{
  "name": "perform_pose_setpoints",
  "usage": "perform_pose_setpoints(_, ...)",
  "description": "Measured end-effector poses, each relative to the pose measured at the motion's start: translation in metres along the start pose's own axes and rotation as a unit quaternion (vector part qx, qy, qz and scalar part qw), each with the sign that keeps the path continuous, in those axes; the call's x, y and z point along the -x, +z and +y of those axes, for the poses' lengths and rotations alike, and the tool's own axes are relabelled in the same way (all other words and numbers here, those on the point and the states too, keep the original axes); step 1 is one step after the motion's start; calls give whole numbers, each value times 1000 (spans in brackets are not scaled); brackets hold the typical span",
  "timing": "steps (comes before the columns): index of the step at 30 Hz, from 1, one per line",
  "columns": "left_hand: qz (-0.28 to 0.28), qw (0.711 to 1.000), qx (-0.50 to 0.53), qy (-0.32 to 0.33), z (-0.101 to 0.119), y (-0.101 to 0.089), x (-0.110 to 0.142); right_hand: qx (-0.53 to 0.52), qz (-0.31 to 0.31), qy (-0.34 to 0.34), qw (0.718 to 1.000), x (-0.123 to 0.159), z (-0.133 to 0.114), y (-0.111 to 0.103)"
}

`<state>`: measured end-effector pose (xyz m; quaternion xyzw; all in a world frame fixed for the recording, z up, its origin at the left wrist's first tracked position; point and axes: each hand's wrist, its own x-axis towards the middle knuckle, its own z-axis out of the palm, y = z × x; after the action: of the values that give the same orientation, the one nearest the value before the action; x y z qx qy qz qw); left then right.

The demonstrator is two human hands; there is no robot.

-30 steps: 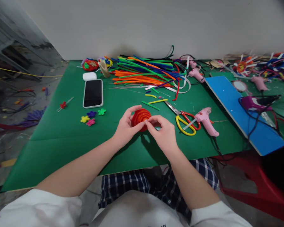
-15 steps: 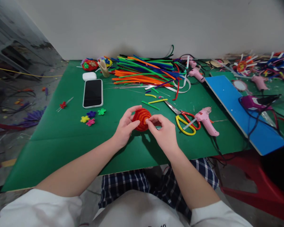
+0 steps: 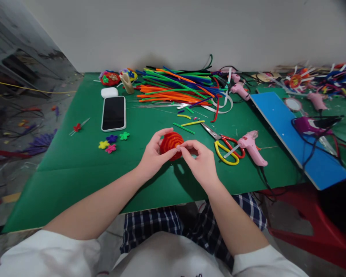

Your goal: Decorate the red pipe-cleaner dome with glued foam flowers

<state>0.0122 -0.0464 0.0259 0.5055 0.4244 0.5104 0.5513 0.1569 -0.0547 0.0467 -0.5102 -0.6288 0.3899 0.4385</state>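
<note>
A red and orange coiled pipe-cleaner dome (image 3: 170, 141) is held just above the green table mat (image 3: 75, 173). My left hand (image 3: 154, 156) cups it from the left, fingers curled round its far and near sides. My right hand (image 3: 200, 161) pinches its right edge between thumb and forefinger. Both hands are closed on the dome. Yellow-and-red scissors (image 3: 223, 146) and a pink glue gun (image 3: 250, 146) lie just right of my right hand.
A pile of coloured pipe cleaners (image 3: 178, 86) lies at the back. A phone (image 3: 113, 113) and white case (image 3: 109, 92) sit back left, small felt flowers (image 3: 112, 140) near them. A blue board (image 3: 294, 134) and more glue guns are on the right.
The dome has turned slightly between my hands, and my right fingers have shifted their pinch along its right edge. Both arms stay in place.
</note>
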Motion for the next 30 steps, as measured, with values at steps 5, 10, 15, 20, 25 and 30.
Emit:
perform_pose_setpoints(5, 5, 1000, -15, 9, 1, 1, 0, 30, 9, -16, 999, 0, -1, 1)
perform_pose_setpoints(10, 2, 998, -50, 40, 0, 1, 1, 79, 27, -41, 996, 2, 0, 4)
perform_pose_setpoints(15, 3, 994, -90, 70, -2, -1, 3, 167, 65, -83, 980, 6, 4, 11)
perform_pose_setpoints(20, 5, 992, -97, 76, -2, -2, 3, 182, 75, -92, 976, 7, 4, 11)
perform_pose_setpoints(25, 4, 998, -41, 39, 1, 0, -1, -41, 4, 11, 999, 1, -1, 1)
perform_pose_setpoints(30, 4, 999, -24, 31, 1, 1, -2, -85, 2, 36, 996, -1, -2, -2)
